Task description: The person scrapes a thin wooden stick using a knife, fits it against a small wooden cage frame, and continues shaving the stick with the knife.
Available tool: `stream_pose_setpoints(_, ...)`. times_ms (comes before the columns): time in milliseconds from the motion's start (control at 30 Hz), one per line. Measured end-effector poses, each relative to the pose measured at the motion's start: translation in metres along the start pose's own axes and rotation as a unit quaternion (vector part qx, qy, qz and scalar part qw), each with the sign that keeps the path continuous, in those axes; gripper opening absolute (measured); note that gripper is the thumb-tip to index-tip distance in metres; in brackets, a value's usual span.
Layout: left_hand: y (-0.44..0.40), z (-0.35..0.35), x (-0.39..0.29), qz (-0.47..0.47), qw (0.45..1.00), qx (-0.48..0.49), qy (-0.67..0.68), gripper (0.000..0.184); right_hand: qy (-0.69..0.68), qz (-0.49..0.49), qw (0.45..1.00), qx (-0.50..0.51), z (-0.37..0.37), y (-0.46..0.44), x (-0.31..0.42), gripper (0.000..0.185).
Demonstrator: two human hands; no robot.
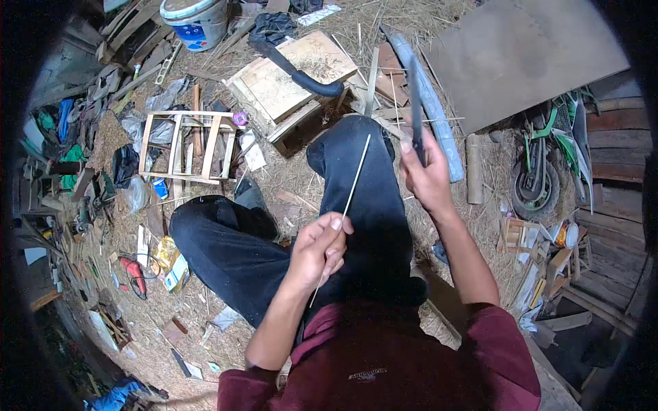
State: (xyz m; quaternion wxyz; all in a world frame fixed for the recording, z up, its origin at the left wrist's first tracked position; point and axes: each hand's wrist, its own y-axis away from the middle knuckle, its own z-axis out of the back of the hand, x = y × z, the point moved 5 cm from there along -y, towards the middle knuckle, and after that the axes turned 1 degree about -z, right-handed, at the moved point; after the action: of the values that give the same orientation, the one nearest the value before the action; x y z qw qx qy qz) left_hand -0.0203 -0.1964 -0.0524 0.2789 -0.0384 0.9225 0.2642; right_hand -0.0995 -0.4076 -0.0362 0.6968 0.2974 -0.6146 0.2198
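My left hand [321,250] is closed around a thin pale stick [358,171], which slants up over my thigh, its lower end passing down toward my lap. To the right, my right hand [426,171] grips a long dark blade [415,103] that points away from me, nearly upright in view. Blade and stick are apart. Beyond my knees stands a wooden box [295,75] with a dark curved-handled tool [315,85] lying on its top.
A small wooden frame [179,145] lies left of the box. Farther out are a white bucket [195,24], a red power tool [133,274], a large flat board [521,58], a green motorbike [548,147] and a grey-blue pole [439,127]. Scraps and straw cover the ground.
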Motion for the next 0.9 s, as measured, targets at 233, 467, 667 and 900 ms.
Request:
stream_pose_setpoints(233, -0.005, -0.006, -0.008, 0.008, 0.998, 0.035, 0.049, 0.025, -0.076, -0.047, 0.996, 0.021, -0.041, -0.008, 0.031, 0.035)
stream_pose_setpoints(467, 0.010, 0.008, -0.004, -0.017, 1.000, 0.013, 0.022, 0.026, -0.032, 0.037, 0.998, -0.030, -0.033, -0.046, 0.025, 0.031)
stream_pose_setpoints(667, 0.020, 0.023, 0.004, -0.023, 1.000, -0.010, -0.003, 0.025, 0.023, 0.081, 0.995, -0.052, -0.012, -0.077, 0.025, 0.034)
stream_pose_setpoints(900, -0.001, 0.022, -0.015, -0.095, 0.973, -0.127, -0.168, 0.027, 0.234, 0.230, 0.945, 0.018, -0.029, -0.043, 0.053, 0.044)
